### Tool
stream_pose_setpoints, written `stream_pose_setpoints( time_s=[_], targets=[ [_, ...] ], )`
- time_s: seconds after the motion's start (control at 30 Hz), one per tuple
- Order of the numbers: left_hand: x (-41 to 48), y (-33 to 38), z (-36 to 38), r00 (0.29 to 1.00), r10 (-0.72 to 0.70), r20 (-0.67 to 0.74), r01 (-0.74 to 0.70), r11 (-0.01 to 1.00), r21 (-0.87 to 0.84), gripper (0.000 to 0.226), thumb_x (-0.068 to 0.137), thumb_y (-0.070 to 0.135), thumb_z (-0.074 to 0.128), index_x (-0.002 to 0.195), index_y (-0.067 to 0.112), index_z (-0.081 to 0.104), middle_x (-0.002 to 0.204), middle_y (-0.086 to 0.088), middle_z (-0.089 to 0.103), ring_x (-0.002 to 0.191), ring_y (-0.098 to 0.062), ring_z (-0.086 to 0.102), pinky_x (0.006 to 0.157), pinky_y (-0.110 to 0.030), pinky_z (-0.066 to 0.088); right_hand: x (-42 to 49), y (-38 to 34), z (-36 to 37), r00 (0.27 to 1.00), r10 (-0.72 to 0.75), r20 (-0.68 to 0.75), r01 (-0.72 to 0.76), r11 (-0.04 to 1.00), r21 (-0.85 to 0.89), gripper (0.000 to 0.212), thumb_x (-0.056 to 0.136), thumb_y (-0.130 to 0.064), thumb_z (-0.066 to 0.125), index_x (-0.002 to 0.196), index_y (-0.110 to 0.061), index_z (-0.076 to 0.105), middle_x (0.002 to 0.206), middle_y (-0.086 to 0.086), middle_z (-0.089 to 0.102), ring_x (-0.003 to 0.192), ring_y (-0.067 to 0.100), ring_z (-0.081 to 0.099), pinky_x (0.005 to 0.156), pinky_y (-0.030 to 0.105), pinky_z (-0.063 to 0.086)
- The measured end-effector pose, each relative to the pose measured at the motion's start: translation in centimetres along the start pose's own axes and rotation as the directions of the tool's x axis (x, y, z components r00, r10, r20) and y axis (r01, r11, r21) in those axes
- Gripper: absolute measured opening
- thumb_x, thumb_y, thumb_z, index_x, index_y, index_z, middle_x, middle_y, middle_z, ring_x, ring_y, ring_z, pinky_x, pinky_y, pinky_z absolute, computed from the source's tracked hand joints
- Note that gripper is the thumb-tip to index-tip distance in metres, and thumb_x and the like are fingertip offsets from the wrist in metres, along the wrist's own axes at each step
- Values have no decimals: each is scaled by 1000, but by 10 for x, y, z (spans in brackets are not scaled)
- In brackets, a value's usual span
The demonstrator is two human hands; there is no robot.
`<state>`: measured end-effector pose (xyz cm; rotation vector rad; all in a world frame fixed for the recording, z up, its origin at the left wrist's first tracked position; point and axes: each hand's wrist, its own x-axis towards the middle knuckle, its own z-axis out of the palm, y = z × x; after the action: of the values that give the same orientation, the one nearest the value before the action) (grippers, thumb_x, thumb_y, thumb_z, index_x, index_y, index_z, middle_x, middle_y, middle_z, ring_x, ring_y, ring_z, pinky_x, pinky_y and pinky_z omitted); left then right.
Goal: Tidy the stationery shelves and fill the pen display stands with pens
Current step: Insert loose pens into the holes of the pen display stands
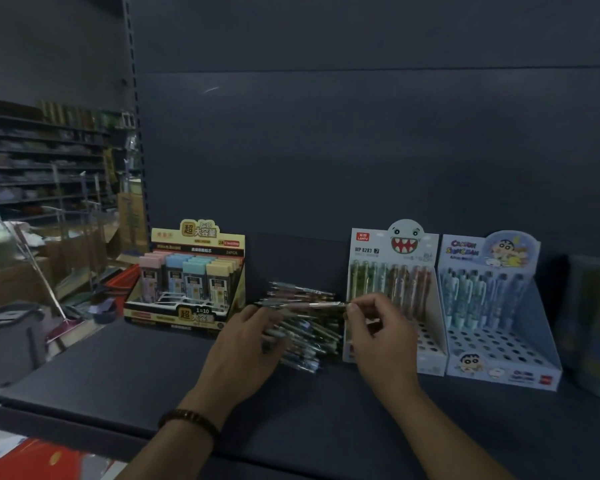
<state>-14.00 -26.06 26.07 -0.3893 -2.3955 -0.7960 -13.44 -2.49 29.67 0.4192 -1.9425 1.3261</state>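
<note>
A heap of loose pens (307, 327) lies on the dark shelf (118, 375) between two display boxes. My right hand (378, 332) pinches one pen (312, 304) by its end and holds it level above the heap. My left hand (246, 344) rests on the left side of the heap, its fingers curled among the pens. To the right stands a white monster-face pen stand (395, 296) with pens in its back rows and open holes in front. Beside it is a pale blue cartoon pen stand (492, 306), likewise partly filled.
A yellow display box of pencil-lead cases (191, 278) stands left of the heap. A blurred container (593, 323) sits at the far right. Beyond the shelf's left end are a red basket (123, 280), a mop, cartons and distant shelving.
</note>
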Motion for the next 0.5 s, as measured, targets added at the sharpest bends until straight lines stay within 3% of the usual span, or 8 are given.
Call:
stream_pose_setpoints(
  time_s=[0.1,0.17,0.27,0.33,0.5],
  targets=[
    [-1,8,-3,999,52,-10,-51,997,65,38,100,45,64,136,42,51,126,22,51,114,-5,54,93,-31,54,-1,0,-1,999,18,27,-20,998,58,16,100,-14,67,86,-23,67,79,-8,69,77,13,67,68,36,56],
    [0,15,-6,995,76,-62,-67,989,130,44,100,46,63,139,35,46,130,16,51,116,-10,52,97,-31,51,-1,0,-2,999,19,46,-23,994,105,17,100,-15,66,85,-23,66,78,-5,69,77,17,69,68,45,57],
    [6,29,-11,977,117,-177,-90,984,152,46,101,43,64,139,25,46,132,8,54,113,-14,53,93,-30,50,4,-6,-9,999,14,32,-19,988,151,20,100,-12,66,83,-24,67,76,-3,69,76,18,70,67,46,59],
    [15,37,-11,965,155,-213,-121,979,162,40,103,40,59,139,25,49,130,9,55,113,-17,55,92,-34,53,11,-8,-17,1000,20,6,-21,985,173,24,100,-9,66,81,-24,67,75,-3,69,72,16,68,63,40,57],
    [37,60,8,941,234,-246,-210,970,120,9,105,31,58,113,30,62,108,18,57,94,-11,53,76,-33,52,32,2,-46,995,86,-49,-71,965,254,17,101,-14,66,87,-22,69,80,7,71,77,33,71,66,59,60]
  ],
)
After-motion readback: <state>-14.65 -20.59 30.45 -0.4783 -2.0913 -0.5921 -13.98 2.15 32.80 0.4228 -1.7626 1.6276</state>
